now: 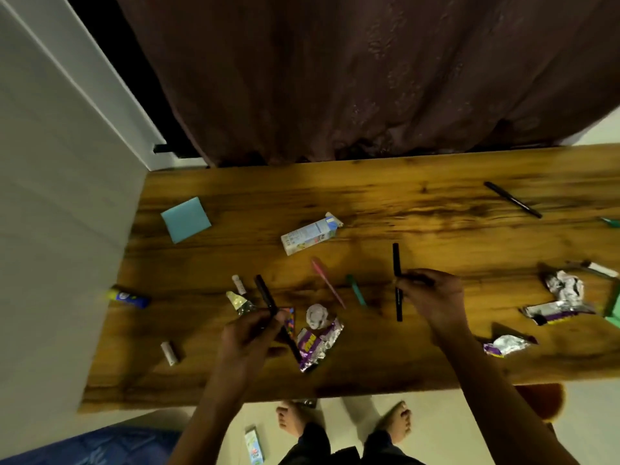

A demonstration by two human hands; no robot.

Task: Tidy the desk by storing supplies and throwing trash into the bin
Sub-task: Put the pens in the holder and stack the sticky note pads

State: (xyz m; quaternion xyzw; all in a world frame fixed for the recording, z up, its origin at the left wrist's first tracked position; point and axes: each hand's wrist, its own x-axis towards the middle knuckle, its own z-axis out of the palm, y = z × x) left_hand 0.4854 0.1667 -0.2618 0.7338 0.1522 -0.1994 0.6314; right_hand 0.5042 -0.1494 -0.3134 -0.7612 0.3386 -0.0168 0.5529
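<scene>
Left hand (250,333) grips a black pen (268,305) near centre; right hand (432,297) pinches a second pen (397,263). Wrappers (318,340), pink pen (327,285) and carton (310,233) lie on the counter (402,203). Advise gathering the far-right pen (511,199) before storing. No bin in view.

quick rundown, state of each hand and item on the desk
left hand: grips a black pen
right hand: pinches a second black pen
third black pen: lying loose, far right
milk carton: on its side
paper ball: crumpled
purple wrapper: torn open, crumpled
blue sticky pad: flat
</scene>
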